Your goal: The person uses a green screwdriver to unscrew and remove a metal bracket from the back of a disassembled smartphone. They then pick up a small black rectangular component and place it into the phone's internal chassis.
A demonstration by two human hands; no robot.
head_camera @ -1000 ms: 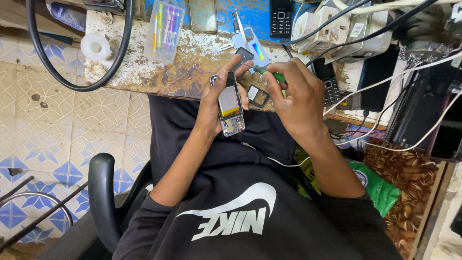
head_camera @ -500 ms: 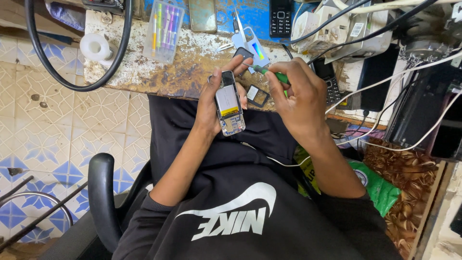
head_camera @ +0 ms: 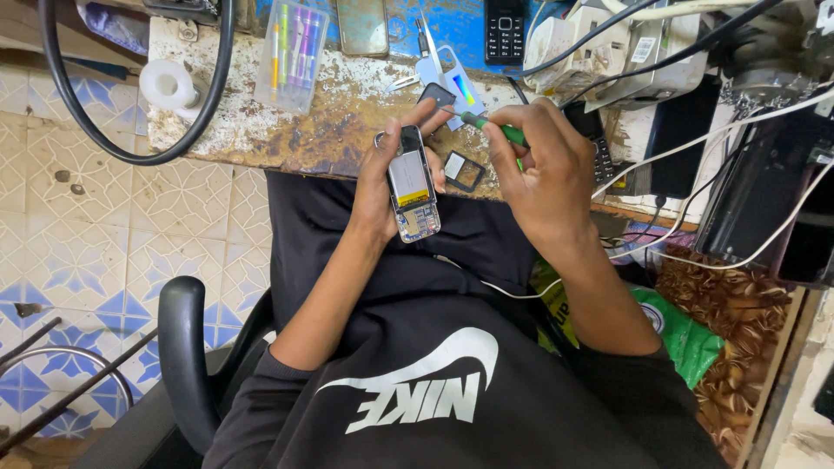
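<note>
My left hand (head_camera: pixel 382 182) grips a small opened mobile phone (head_camera: pixel 412 184), its back cover off so the circuit board and a yellow strip show. My right hand (head_camera: pixel 543 169) is closed around a green-handled screwdriver (head_camera: pixel 491 126), whose tip points left toward the phone's top end. Both hands hover over my lap at the near edge of a worn, rust-stained workbench (head_camera: pixel 287 122). Just beyond the phone, small dark frame parts (head_camera: pixel 463 170) lie on the bench edge.
On the bench are a clear case of coloured tools (head_camera: pixel 293 54), a white tape roll (head_camera: pixel 167 84), a thick black cable loop (head_camera: pixel 130 152), two phones (head_camera: pixel 504 30), and tweezers on a blue mat. Chargers and white wires (head_camera: pixel 695 148) crowd the right. A black chair arm (head_camera: pixel 184 356) stands at the left.
My left hand has tilted the phone slightly and the screwdriver tip has shifted a little closer to the phone's top. Otherwise the hands hold their places.
</note>
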